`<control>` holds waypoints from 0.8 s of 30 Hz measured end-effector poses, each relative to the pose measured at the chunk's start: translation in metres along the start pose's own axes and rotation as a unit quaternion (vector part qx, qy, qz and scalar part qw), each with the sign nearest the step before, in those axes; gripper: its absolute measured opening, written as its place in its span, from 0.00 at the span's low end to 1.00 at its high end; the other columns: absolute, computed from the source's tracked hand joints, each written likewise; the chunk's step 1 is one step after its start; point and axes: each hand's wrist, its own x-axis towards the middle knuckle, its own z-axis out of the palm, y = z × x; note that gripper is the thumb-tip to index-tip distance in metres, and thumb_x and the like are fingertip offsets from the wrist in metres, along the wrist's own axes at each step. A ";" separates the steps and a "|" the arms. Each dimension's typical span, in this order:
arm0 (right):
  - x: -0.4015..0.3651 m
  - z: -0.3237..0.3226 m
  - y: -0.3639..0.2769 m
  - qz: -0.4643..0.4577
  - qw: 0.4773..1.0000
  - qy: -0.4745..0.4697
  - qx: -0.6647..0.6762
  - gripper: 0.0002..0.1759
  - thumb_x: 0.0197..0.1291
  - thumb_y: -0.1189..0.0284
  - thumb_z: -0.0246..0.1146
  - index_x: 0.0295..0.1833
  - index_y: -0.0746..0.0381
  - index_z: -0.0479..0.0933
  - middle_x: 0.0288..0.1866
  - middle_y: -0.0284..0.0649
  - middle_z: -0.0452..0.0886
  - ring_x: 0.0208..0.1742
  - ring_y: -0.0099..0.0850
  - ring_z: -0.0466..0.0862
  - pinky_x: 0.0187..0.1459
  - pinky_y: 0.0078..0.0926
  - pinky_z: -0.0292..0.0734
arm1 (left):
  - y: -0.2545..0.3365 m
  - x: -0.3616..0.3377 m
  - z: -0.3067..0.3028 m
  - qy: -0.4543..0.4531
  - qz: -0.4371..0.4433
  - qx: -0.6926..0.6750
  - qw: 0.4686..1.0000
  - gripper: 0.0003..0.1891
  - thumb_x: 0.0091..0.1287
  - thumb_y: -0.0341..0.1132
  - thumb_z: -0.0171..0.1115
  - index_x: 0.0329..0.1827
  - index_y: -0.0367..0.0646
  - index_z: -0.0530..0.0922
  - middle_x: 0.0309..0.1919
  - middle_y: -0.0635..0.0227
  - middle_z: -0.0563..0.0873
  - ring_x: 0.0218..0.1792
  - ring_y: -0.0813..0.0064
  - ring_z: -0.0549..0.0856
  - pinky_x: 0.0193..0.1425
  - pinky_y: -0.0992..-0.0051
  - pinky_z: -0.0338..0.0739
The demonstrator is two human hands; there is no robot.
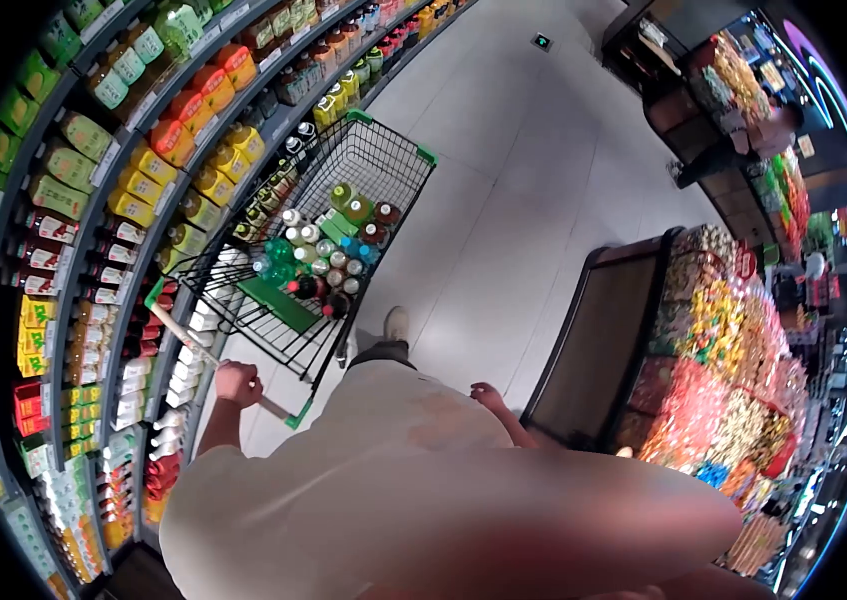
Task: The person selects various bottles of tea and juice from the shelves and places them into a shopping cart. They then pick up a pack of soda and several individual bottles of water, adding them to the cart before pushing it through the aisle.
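My left hand (238, 383) is wrapped round the pale handle bar (190, 342) of a shopping cart. The cart (398, 150) is a black wire basket with green corner pieces, standing against the shelf side. Bottles of several kinds lie grouped in it: green bottles (281, 262), white-capped bottles (308, 234), dark bottles with red caps (335, 303) and yellowish-green bottles (356, 208). A green panel (278, 303) sits near the handle end. My right hand (488, 397) hangs free at my side, fingers loosely bent and somewhat apart, with nothing visible in it.
Tall curved-looking shelves (113, 150) of bottled and boxed drinks line the left. On the right stands a dark-sided display bin (593, 340) heaped with colourful wrapped packets (718, 340). Tiled floor (503, 190) runs between them. Another person (758, 140) stands by the far displays.
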 end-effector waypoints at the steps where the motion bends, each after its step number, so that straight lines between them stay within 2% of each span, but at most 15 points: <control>1: 0.025 -0.018 0.010 -0.055 0.989 -0.029 -0.137 0.21 0.63 0.63 0.66 0.59 0.59 0.84 0.46 0.44 0.88 0.41 0.33 0.88 0.45 0.33 0.84 | -0.002 0.006 0.000 0.003 -0.004 0.018 1.000 0.07 0.45 0.37 0.65 0.18 0.50 0.73 0.17 0.66 0.80 0.24 0.56 0.82 0.36 0.56 0.75; 2: 0.058 -0.037 0.033 -0.194 0.944 -0.079 -0.254 0.22 0.63 0.60 0.68 0.59 0.58 0.85 0.48 0.46 0.89 0.47 0.34 0.88 0.53 0.32 0.82 | -0.004 0.011 -0.001 0.001 -0.002 -0.003 1.000 0.07 0.44 0.36 0.65 0.19 0.50 0.74 0.17 0.67 0.80 0.24 0.57 0.82 0.35 0.56 0.75; 3: 0.070 -0.055 0.021 -0.083 0.965 -0.105 -0.225 0.23 0.63 0.60 0.68 0.61 0.57 0.84 0.47 0.47 0.89 0.44 0.34 0.89 0.49 0.33 0.84 | -0.006 0.016 -0.001 -0.016 -0.007 0.004 1.000 0.07 0.44 0.36 0.65 0.19 0.50 0.74 0.17 0.68 0.80 0.24 0.57 0.82 0.36 0.57 0.75; 5: 0.098 -0.103 -0.002 -0.143 0.942 -0.170 -0.252 0.23 0.64 0.61 0.68 0.62 0.56 0.83 0.45 0.46 0.88 0.37 0.34 0.89 0.40 0.33 0.85 | -0.006 0.025 -0.006 -0.053 -0.025 0.006 0.998 0.07 0.43 0.36 0.65 0.19 0.49 0.74 0.17 0.68 0.80 0.25 0.57 0.82 0.38 0.57 0.76; 7: 0.109 -0.145 -0.044 0.013 0.994 -0.059 -0.093 0.21 0.65 0.64 0.66 0.63 0.56 0.80 0.42 0.44 0.87 0.30 0.34 0.86 0.28 0.33 0.81 | -0.004 0.033 -0.007 -0.080 -0.045 0.017 0.996 0.08 0.43 0.37 0.66 0.19 0.48 0.74 0.17 0.66 0.80 0.28 0.57 0.83 0.42 0.57 0.76; 9: 0.120 -0.185 -0.081 0.068 0.993 0.005 0.098 0.21 0.71 0.65 0.59 0.68 0.54 0.73 0.47 0.39 0.87 0.36 0.34 0.88 0.37 0.38 0.84 | -0.003 0.043 -0.011 -0.100 -0.072 0.008 0.992 0.09 0.43 0.38 0.67 0.19 0.47 0.74 0.19 0.63 0.80 0.32 0.55 0.83 0.44 0.56 0.77; 11: 0.120 -0.206 -0.130 0.083 0.980 0.078 0.161 0.20 0.71 0.65 0.58 0.66 0.53 0.73 0.44 0.38 0.86 0.34 0.34 0.86 0.36 0.34 0.82 | 0.017 0.063 -0.039 -0.133 -0.149 0.035 0.979 0.10 0.46 0.37 0.68 0.29 0.45 0.78 0.41 0.60 0.80 0.52 0.55 0.78 0.59 0.57 0.74; 15: 0.165 -0.230 -0.141 0.098 0.987 0.045 0.118 0.19 0.71 0.63 0.58 0.65 0.53 0.74 0.43 0.38 0.85 0.32 0.31 0.84 0.32 0.34 0.80 | 0.024 0.101 -0.010 0.171 -0.360 0.136 0.907 0.12 0.54 0.32 0.66 0.41 0.46 0.76 0.46 0.60 0.78 0.54 0.51 0.76 0.60 0.53 0.70; 17: 0.194 -0.241 -0.133 0.098 0.992 0.000 0.076 0.19 0.71 0.62 0.58 0.64 0.53 0.75 0.42 0.37 0.85 0.31 0.31 0.84 0.29 0.35 0.80 | 0.045 0.152 -0.015 0.303 -0.435 0.131 0.838 0.12 0.54 0.31 0.65 0.41 0.45 0.76 0.46 0.58 0.78 0.52 0.50 0.76 0.59 0.52 0.70; 18: 0.210 -0.247 -0.130 0.122 0.990 -0.025 0.067 0.19 0.69 0.62 0.62 0.64 0.51 0.75 0.40 0.38 0.84 0.26 0.30 0.81 0.25 0.33 0.77 | 0.053 0.179 -0.017 0.325 -0.466 0.093 0.818 0.12 0.54 0.30 0.65 0.41 0.44 0.76 0.44 0.57 0.79 0.50 0.49 0.76 0.58 0.52 0.69; 19: 0.247 -0.258 -0.101 0.156 0.976 -0.103 0.113 0.19 0.70 0.60 0.60 0.64 0.50 0.76 0.42 0.37 0.85 0.27 0.31 0.81 0.27 0.37 0.78 | 0.072 0.215 -0.022 0.365 -0.430 0.084 0.821 0.12 0.53 0.28 0.65 0.41 0.43 0.76 0.42 0.57 0.79 0.48 0.49 0.76 0.58 0.53 0.70; 21: 0.287 -0.271 -0.095 0.150 0.977 -0.153 -0.009 0.13 0.71 0.61 0.58 0.56 0.51 0.77 0.38 0.35 0.82 0.25 0.30 0.79 0.30 0.39 0.77 | 0.110 0.287 -0.015 0.407 -0.325 0.041 0.853 0.13 0.55 0.25 0.64 0.43 0.41 0.78 0.42 0.56 0.81 0.48 0.52 0.78 0.57 0.56 0.70; 22: 0.312 -0.279 -0.085 0.142 0.971 -0.178 -0.069 0.10 0.71 0.61 0.57 0.52 0.51 0.78 0.36 0.34 0.81 0.25 0.30 0.78 0.31 0.41 0.77 | 0.124 0.322 0.010 0.392 -0.293 -0.062 0.870 0.12 0.56 0.25 0.65 0.44 0.39 0.79 0.43 0.55 0.82 0.50 0.51 0.79 0.59 0.57 0.71; 23: 0.335 -0.284 -0.094 0.263 0.950 -0.165 -0.016 0.09 0.71 0.62 0.57 0.49 0.52 0.77 0.34 0.34 0.80 0.24 0.29 0.77 0.31 0.40 0.76 | 0.142 0.356 0.027 0.279 -0.313 -0.119 0.900 0.10 0.57 0.25 0.64 0.43 0.38 0.80 0.42 0.53 0.82 0.50 0.49 0.81 0.57 0.56 0.74; 24: 0.349 -0.301 -0.114 0.248 0.955 -0.161 -0.023 0.08 0.71 0.62 0.57 0.48 0.52 0.76 0.34 0.33 0.79 0.24 0.29 0.76 0.30 0.39 0.75 | 0.160 0.389 0.037 0.115 -0.310 -0.277 0.903 0.11 0.58 0.27 0.66 0.44 0.39 0.82 0.44 0.51 0.83 0.50 0.49 0.83 0.55 0.54 0.77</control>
